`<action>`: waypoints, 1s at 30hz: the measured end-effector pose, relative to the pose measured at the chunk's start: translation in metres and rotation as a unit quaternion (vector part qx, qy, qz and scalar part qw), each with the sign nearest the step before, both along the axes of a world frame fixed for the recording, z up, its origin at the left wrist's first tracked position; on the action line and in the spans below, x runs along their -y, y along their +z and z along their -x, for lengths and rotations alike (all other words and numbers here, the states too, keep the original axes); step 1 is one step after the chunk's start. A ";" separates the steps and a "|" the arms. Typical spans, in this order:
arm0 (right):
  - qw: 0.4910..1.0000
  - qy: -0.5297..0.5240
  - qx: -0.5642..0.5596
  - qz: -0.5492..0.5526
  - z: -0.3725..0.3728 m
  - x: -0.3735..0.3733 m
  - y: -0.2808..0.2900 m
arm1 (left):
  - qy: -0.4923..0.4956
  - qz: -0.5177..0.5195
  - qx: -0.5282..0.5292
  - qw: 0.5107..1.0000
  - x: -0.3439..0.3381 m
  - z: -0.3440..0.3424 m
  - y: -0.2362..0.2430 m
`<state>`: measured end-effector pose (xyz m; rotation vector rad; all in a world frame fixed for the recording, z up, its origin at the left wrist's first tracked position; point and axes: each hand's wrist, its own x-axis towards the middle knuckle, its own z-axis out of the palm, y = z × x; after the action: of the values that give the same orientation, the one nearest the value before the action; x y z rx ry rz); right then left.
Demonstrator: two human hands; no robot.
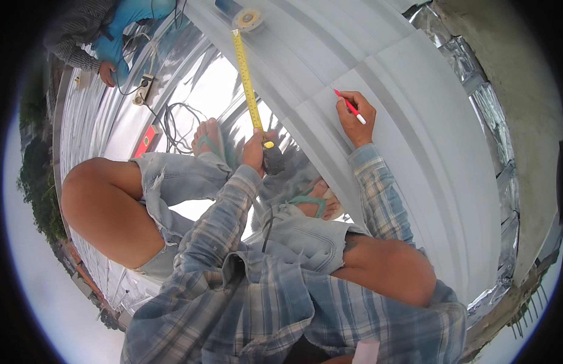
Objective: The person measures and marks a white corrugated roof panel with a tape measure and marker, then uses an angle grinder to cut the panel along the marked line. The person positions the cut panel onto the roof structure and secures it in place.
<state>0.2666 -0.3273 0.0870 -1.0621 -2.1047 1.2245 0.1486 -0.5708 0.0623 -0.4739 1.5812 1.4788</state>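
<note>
My left hand (255, 148) grips a tape measure (271, 155) between my feet, its yellow blade (245, 73) drawn out toward the top of the view, where the end reaches the edge of a pale metal sheet (378, 73) near a blue power tool with a round disc (248, 19). My right hand (356, 115) holds a red marker (348, 104) with a white end, its tip at or just over the sheet beside a seam line. My sandalled feet stand on shiny foil-like material (287, 170).
A co-worker's hand (107, 74) is at upper left near a power strip (143, 89) and loose black cables (169, 124). A red level (146, 141) lies by my left knee. Foil strips and a concrete ledge (524, 109) run along the right; trees and sky show beyond the left edge.
</note>
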 end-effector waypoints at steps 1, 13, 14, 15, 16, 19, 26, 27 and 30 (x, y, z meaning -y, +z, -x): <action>1.000 -0.002 -0.006 -0.006 -0.001 0.002 -0.001 | 0.010 -0.010 0.006 1.000 -0.004 -0.006 0.001; 0.996 0.026 -0.009 -0.089 0.009 0.001 -0.008 | -0.046 -0.057 0.018 0.997 -0.005 -0.009 -0.002; 0.995 0.027 -0.016 -0.100 0.010 0.000 -0.010 | -0.051 -0.057 0.019 0.997 -0.005 -0.010 -0.004; 0.993 0.028 -0.023 -0.111 0.010 -0.001 -0.013 | -0.055 -0.058 0.020 0.997 -0.005 -0.010 -0.006; 0.996 0.020 -0.007 -0.090 0.009 0.000 -0.011 | -0.049 -0.053 0.019 0.997 -0.005 -0.010 -0.005; 0.998 0.006 0.036 -0.047 0.000 0.002 -0.006 | -0.045 -0.035 0.000 0.998 -0.004 -0.012 -0.007; 0.993 -0.087 -0.083 -0.011 -0.008 0.001 -0.007 | -0.205 -0.012 -0.068 0.976 0.043 0.006 -0.024; 0.989 -0.095 -0.112 -0.019 -0.007 0.000 -0.007 | -0.243 -0.016 -0.069 0.967 0.050 0.008 -0.027; 0.995 -0.019 -0.057 -0.081 -0.007 -0.004 -0.002 | -0.303 0.040 -0.025 0.952 0.050 0.016 -0.004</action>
<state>0.2734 -0.3231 0.0850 -0.9334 -2.0495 1.0511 0.1328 -0.6205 0.0580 0.0199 1.6366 0.9630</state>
